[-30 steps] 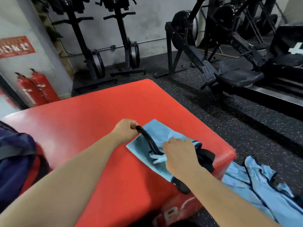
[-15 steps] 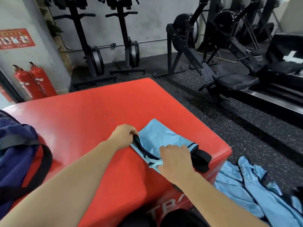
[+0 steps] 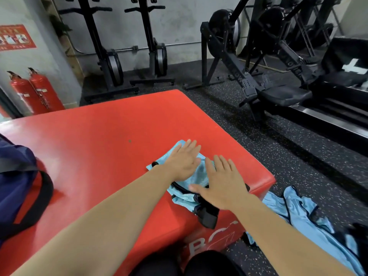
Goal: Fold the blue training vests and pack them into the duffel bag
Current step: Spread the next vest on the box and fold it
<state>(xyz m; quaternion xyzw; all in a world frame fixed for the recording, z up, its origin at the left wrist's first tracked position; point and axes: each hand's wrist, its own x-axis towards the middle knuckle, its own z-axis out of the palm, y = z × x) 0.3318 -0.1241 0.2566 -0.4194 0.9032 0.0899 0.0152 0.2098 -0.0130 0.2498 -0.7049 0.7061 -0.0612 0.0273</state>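
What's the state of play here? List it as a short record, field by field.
surface: red padded gym box
vest in work: folded light-blue mesh vest with black trim, near the box's right corner
left hand: flat on the vest, fingers straight
right hand: flat on the vest, fingers straight
bag: navy fabric duffel bag, at the box's left edge
unfolded: loose light-blue vests on the floor, right of the box

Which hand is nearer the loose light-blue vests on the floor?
Right. The right hand presses the folded light-blue mesh vest at the red padded block's edge, beside the floor vests; the left hand presses farther left.
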